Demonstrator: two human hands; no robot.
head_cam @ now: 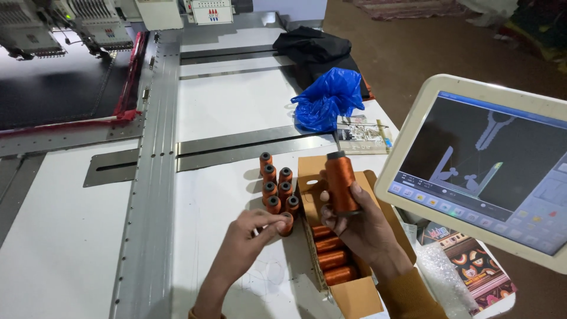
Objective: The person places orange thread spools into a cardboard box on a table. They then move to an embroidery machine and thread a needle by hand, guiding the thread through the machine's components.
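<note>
Right hand (pixel 354 221): grips 1 orange thread spool (pixel 341 182) upright, lifted above the cardboard box (pixel 354 295).
Left hand (pixel 251 233): pinches a standing spool (pixel 286 223), steadying the cluster (pixel 276 183) on the bench (pixel 224 106).

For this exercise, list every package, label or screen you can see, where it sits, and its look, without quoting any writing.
Touch screen: right side, tilted, cream frame, dark display.
Cardboard box: open, brown, by the right hand, orange spools inside.
Blue plastic bag: crumpled, far table edge.
Printed card: flat, beside the bag.
Machine panel label: top, white with red and blue marks.
</note>
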